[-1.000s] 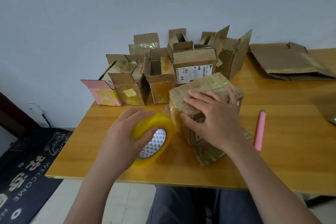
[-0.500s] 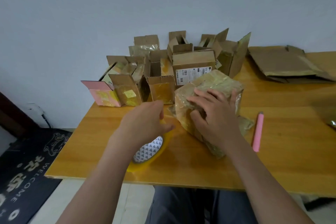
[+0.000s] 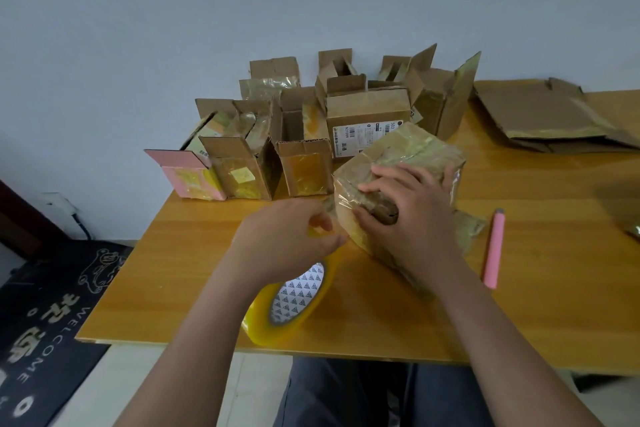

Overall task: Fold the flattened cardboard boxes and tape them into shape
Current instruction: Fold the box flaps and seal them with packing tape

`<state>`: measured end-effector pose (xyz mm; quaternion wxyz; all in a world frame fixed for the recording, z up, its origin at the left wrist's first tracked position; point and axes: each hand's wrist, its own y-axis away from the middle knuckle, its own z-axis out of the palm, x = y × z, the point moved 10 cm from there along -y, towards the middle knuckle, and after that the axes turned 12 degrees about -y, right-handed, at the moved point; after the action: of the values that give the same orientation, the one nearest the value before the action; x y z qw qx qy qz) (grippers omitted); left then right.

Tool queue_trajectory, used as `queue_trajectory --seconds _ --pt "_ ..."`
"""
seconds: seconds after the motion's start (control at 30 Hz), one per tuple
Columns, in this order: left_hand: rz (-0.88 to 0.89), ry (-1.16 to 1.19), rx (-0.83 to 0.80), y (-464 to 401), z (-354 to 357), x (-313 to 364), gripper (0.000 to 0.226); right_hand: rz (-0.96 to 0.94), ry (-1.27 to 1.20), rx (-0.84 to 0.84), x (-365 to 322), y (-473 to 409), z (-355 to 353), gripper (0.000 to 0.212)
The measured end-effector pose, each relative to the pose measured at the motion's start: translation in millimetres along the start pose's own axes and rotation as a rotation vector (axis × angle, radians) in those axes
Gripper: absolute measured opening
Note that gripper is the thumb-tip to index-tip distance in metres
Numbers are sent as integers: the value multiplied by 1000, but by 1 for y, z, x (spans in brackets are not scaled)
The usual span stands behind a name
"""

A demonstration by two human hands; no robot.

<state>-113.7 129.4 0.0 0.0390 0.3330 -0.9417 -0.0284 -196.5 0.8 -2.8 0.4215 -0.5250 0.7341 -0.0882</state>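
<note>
Well, one tape roll (image 3: 292,298) lies beside one box (image 3: 408,163); the right hand (image 3: 405,218) presses it, fingers spread, while the left hand (image 3: 284,239) pinches tape; one pink cutter (image 3: 494,250) lies apart.

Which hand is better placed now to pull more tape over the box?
Left, probably. The left hand is at the tape roll, its fingertips pinched beside the box. The right hand presses on the box.
</note>
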Motion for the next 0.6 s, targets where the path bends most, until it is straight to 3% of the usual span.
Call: queue_trajectory --seconds 0.13,0.2,0.3,0.37,0.4,0.5,0.6 --pt "-14 5 2 -6 0 4 31 2 -27 -98 1 -4 1 51" --pt "-17 25 -4 -6 1 4 31 43 -234 -116 8 -1 -12 56" --pt "-18 85 -4 -7 2 3 30 60 -478 169 30 15 -69 28" --pt "-43 148 4 -10 2 0 31 130 -326 330 63 33 -97 20" --pt "-65 178 14 -11 2 -3 32 220 -206 299 82 39 -98 22" --pt "-107 249 47 -13 0 -8 31 482 111 -42 142 61 -72 43" --pt "-109 311 65 -14 -2 -6 28 460 226 -203 150 76 -62 46"
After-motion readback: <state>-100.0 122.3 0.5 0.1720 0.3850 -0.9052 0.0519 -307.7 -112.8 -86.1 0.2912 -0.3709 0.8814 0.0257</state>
